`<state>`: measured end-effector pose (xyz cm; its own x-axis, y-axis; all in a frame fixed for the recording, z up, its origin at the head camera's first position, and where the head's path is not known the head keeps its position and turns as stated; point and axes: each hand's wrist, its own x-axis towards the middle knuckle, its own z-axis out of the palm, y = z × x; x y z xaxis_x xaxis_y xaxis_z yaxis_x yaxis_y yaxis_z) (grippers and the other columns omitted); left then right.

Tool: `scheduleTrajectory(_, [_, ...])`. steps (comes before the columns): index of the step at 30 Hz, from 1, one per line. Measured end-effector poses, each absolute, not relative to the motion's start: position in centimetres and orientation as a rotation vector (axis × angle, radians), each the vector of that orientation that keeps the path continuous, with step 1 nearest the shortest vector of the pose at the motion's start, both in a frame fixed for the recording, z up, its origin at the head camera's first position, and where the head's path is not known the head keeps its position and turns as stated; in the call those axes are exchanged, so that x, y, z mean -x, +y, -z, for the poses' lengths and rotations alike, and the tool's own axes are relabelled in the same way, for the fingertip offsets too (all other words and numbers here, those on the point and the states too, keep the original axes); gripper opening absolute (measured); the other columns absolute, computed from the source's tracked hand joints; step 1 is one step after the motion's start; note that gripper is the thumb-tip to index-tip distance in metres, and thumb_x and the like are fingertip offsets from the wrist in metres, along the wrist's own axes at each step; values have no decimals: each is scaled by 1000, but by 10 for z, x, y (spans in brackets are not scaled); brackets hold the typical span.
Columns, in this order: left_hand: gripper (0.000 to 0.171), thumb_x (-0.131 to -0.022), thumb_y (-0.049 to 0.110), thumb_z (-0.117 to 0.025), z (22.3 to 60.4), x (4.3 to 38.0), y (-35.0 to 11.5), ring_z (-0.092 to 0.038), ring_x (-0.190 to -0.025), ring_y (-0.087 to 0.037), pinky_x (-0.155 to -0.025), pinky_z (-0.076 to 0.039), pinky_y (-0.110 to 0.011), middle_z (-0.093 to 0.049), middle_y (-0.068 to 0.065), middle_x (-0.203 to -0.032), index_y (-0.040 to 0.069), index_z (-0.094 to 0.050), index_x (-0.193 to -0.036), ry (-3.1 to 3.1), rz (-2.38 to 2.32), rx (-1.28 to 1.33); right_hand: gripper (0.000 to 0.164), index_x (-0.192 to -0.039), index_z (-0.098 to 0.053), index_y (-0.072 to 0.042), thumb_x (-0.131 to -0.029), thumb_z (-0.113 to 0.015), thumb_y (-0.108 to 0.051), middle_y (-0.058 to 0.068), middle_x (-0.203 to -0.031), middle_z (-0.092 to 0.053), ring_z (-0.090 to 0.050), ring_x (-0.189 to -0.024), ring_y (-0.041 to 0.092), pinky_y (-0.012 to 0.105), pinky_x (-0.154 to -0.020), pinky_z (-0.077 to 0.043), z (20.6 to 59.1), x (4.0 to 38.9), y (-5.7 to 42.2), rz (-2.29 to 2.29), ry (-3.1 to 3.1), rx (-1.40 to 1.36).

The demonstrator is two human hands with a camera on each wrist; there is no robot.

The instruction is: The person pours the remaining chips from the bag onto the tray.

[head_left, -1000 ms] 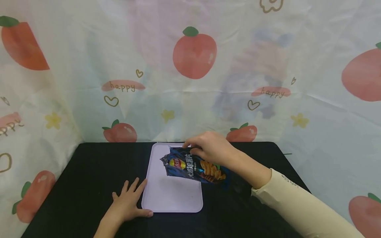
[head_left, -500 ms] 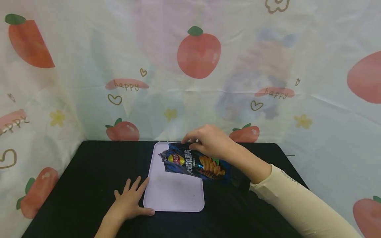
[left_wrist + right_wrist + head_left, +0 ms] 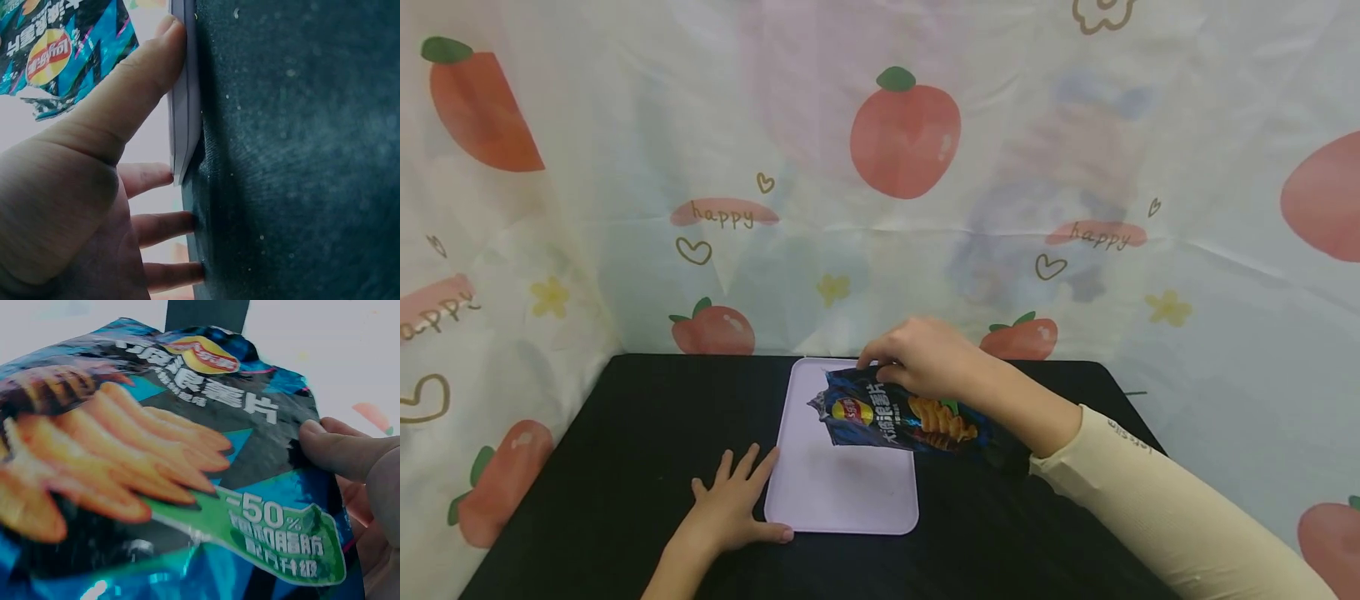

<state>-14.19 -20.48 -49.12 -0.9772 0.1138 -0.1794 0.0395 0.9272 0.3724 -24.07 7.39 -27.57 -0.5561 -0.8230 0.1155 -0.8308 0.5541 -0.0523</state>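
A dark blue potato chip bag (image 3: 895,417) hangs tilted over the pale lilac tray (image 3: 842,500), its crumpled, torn-looking end to the left. My right hand (image 3: 925,358) pinches the bag's far edge; in the right wrist view the thumb (image 3: 344,447) lies on the printed front and the other fingers are behind. My left hand (image 3: 722,508) is spread at the tray's left side. Its fingertips meet the left rim and its thumb (image 3: 137,81) lies along the near corner. The bag's lower right end is partly hidden by my right forearm. No chips show on the tray.
Black cloth covers the table (image 3: 662,417) around the tray. Right behind the table hangs a pale curtain (image 3: 805,108) printed with fruit, hearts and flowers, and it continues along the left and right sides.
The bag rises slightly over the tray, then dips back, still pinched by my right hand. My left hand stays at the tray's rim. The whole head view has shifted a little.
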Motion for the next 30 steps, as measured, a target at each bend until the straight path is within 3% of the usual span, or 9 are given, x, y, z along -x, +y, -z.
scheduleTrajectory(18, [122, -56, 73, -82, 488, 144, -201, -18, -138, -67, -91, -13, -90, -34, -26, -157, 15, -38, -154, 2889, -546, -102, 20, -110, -76, -23, -93, -72, -14, -5, -96, -76, -69, -84, 11, 30, -72, -56, 269, 249, 70, -99, -2747, -1472])
scheduleTrajectory(25, [123, -54, 72, -83, 489, 143, -200, -20, -137, -67, -89, -14, -91, -36, -27, -155, 14, -39, -153, 2898, -541, -114, 19, -108, -77, -24, -92, -73, -15, -6, -88, -75, -66, -74, 8, 26, -64, -53, 274, 250, 75, -95, -2725, -1460])
scheduleTrajectory(30, [122, -54, 72, -83, 488, 142, -200, -20, -137, -67, -89, -14, -91, -36, -27, -155, 15, -40, -153, 2902, -552, -105, 19, -109, -77, -25, -92, -72, -16, -6, -90, -76, -68, -78, 9, 28, -67, -54, 275, 250, 73, -94, -2719, -1449])
